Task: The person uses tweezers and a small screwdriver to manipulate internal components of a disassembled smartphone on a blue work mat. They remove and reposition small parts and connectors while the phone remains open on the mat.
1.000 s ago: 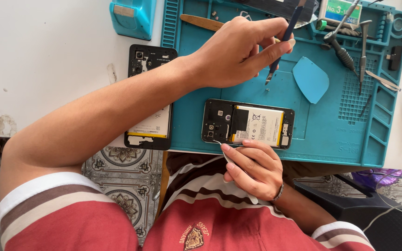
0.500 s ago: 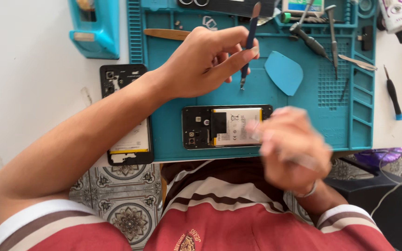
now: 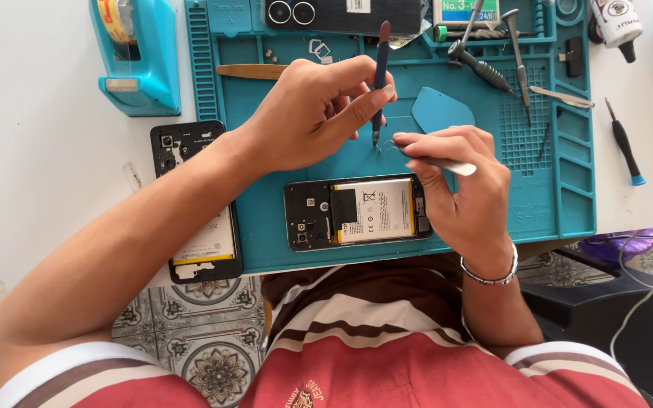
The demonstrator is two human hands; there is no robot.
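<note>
My left hand [image 3: 307, 113] grips a dark screwdriver [image 3: 380, 64] upright, its tip pointing down just above an opened phone [image 3: 357, 213]. The phone lies back-up on a teal work mat [image 3: 493, 227], its battery and circuit board exposed. My right hand [image 3: 462, 193], a metal bracelet on its wrist, pinches slim metal tweezers [image 3: 441, 162]. The tweezer tips reach left and meet the screwdriver tip above the phone's upper edge. Whether a screw sits between them is too small to tell.
A second opened phone [image 3: 194, 200] lies on the white table under my left forearm. A teal tape dispenser [image 3: 134, 60] stands at the back left. A blue pick [image 3: 440, 109], more tools [image 3: 493, 72], a loose screwdriver [image 3: 625, 143] and another phone [image 3: 341, 13] lie further back.
My right hand rose from the near edge of the phone to above it, bringing the tweezers up to the screwdriver tip. My left hand kept hold of the screwdriver.
</note>
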